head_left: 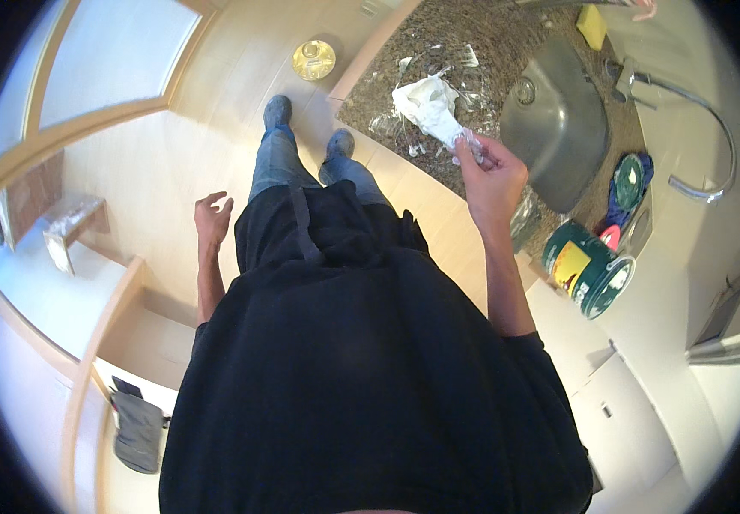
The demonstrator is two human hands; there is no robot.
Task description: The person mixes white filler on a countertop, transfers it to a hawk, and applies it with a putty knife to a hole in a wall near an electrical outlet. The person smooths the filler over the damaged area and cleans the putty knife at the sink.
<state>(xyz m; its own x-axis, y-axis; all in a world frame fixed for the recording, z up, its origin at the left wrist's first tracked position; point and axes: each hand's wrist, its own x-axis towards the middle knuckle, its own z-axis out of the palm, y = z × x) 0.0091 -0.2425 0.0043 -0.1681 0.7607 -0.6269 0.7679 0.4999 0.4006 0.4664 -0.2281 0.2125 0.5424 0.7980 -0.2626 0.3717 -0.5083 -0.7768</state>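
Note:
My right hand (490, 170) pinches one gathered end of a crumpled white wipe-like sheet (428, 104), cloth or paper I cannot tell. The sheet's wider part spreads over the speckled brown countertop (464, 30), among white smears and small white scraps. Just right of it lies the dark sink basin (558, 120). My left hand (213, 218) hangs at my side, holding nothing, with its fingers curved and apart.
A green bucket (588, 270) with white residue stands near the counter's near end. Beyond the sink are a curved faucet (721, 146) and a yellow sponge (592, 27). A round golden object (313, 60) lies on the wooden floor (241, 68). A doorway (113, 51) is at far left.

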